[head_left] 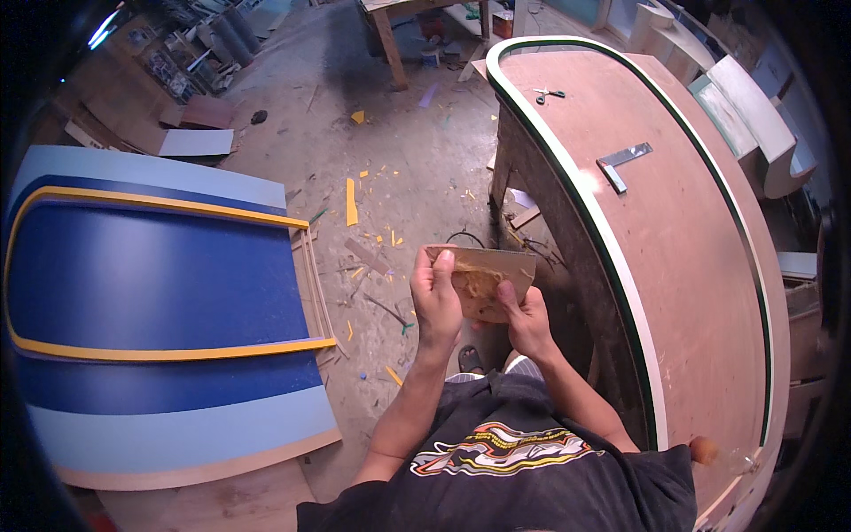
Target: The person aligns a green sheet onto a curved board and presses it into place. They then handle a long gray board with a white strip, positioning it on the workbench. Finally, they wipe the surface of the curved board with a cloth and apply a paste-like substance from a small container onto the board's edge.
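In front of my body I hold a small flat rectangular piece (510,263) with both hands. It looks grey-brown, with a rough yellowish-brown patch on its face; its exact kind I cannot make out. My left hand (434,301) grips the left end, the thumb on top. My right hand (529,326) closes on the lower right corner, its thumb pressed on the face. To the right, a wooden panel (656,239) edged by a curved white and green strip (612,230) carries scissors (551,95) and a metal try square (624,166).
At left lies a large blue panel (160,275) with yellow curved strips (177,355). Yellow offcuts (352,202) and scraps litter the concrete floor. A wooden table (387,44) stands ahead; a cable (465,238) lies by the panel's support. A round orange-brown object (703,449) rests near my right elbow.
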Available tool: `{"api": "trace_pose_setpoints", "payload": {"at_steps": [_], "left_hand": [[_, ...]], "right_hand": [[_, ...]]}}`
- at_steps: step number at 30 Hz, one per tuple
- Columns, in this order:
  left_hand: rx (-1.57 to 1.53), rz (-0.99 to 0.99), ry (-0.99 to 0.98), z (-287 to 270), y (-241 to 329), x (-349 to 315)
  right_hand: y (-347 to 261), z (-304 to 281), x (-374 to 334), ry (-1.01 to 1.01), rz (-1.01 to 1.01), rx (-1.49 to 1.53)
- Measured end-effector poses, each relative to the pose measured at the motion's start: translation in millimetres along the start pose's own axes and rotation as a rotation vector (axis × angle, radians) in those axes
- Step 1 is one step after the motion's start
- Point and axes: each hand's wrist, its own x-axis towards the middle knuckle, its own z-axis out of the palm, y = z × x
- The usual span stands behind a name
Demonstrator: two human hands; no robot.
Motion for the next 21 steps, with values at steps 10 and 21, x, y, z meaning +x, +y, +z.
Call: {"api": "trace_pose_setpoints", "payload": {"at_steps": [10, 21], "left_hand": [[-0.209, -0.121, 0.095, 0, 12, 19], [0.144, 0.057, 0.083, 7, -8, 87]], "right_hand": [[10, -4, 32, -0.027, 0.031, 0.038], [13, -27, 107, -0.061, 0.020, 0.116]]}}
